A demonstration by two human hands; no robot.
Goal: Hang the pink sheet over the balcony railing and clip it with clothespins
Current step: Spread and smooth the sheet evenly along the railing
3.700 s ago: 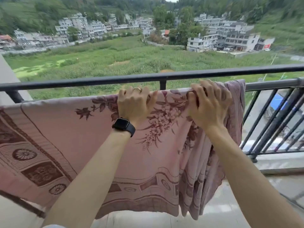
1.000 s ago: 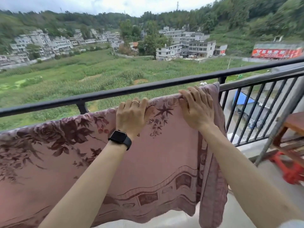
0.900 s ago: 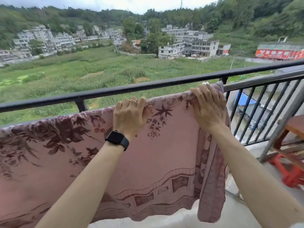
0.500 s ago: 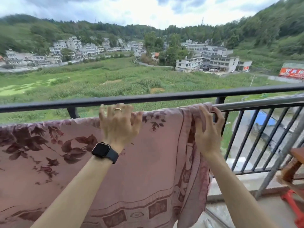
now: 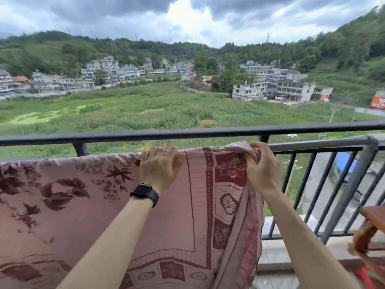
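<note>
The pink sheet (image 5: pixel 87 207), printed with dark red leaves and a patterned border, hangs over the lower grey rail (image 5: pixel 316 143) of the balcony railing and covers it from the left edge to the middle. My left hand (image 5: pixel 160 168), with a ring and a black watch, grips the sheet's top fold over the rail. My right hand (image 5: pixel 262 167) pinches the bunched right edge of the sheet at the rail. No clothespins are in view.
A black top rail (image 5: pixel 187 132) runs across above the sheet. Black vertical bars (image 5: pixel 320 190) fill the railing to the right. A wooden stool with red parts (image 5: pixel 370 232) stands at the right edge. Fields and buildings lie far below.
The sheet has slid left along the rail, so its patterned border now shows between my hands. My right hand has gathered the bunched edge. The camera has tilted upward.
</note>
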